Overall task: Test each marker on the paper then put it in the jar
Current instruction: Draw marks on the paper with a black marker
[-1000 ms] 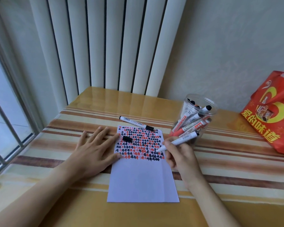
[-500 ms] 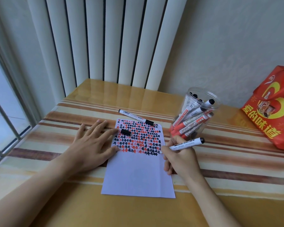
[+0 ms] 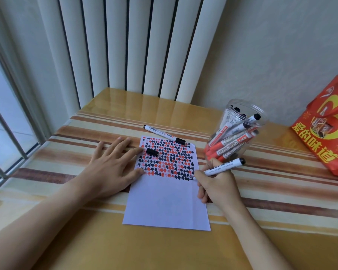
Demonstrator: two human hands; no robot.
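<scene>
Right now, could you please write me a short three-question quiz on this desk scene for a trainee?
1. True or false: the left hand lies flat with its fingers on the paper.
2. The loose black cap lies: A) in the jar; B) on the paper; C) beside the red bag.
3. What does the right hand hold, and where is its tip?

Key
1. True.
2. B.
3. An uncapped marker, tip at the paper's right edge, by the scribbles.
</scene>
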